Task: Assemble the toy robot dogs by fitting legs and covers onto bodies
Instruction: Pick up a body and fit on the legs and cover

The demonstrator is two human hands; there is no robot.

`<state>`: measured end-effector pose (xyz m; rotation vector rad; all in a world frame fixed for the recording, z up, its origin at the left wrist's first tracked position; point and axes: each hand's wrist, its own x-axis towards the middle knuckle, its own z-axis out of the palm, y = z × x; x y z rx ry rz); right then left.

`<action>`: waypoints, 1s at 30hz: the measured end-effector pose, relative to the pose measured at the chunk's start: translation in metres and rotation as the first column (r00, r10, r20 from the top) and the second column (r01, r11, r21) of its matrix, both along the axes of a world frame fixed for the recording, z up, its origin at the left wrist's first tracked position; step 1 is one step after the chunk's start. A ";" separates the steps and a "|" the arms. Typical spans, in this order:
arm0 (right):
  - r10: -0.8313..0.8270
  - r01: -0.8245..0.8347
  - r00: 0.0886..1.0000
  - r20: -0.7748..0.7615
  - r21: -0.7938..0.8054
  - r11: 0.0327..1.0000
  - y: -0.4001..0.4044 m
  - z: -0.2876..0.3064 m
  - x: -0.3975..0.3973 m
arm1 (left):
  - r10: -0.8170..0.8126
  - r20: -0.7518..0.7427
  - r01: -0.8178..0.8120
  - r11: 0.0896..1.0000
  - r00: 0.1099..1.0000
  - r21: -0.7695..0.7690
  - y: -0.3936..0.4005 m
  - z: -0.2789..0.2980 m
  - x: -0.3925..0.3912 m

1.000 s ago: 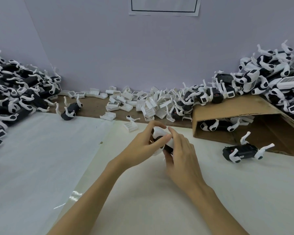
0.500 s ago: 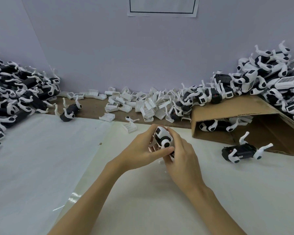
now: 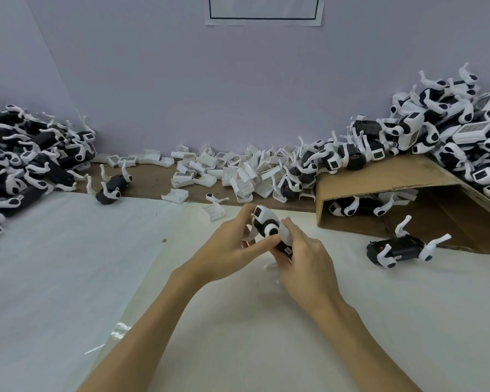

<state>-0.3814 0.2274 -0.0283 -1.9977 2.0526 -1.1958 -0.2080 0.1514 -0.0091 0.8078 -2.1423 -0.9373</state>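
You get even, soft, diffuse light with only faint shadows. A small glare streak sits on the plastic sheet (image 3: 119,329). Wide-angle distortion bends the edges; the side piles look slightly soft.

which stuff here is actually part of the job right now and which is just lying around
In use:
- black and white toy dog body, gripped by the left hand and right hand
- heap of loose white plastic covers
- lone black toy dog with white legs

Lying about:
- brown cardboard sheet
- white framed paper on the wall
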 end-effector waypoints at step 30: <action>0.199 -0.205 0.971 -0.130 -0.032 0.978 0.001 0.001 -0.022 | -0.051 -0.093 0.038 0.989 0.994 -0.140 -0.016 -0.006 0.015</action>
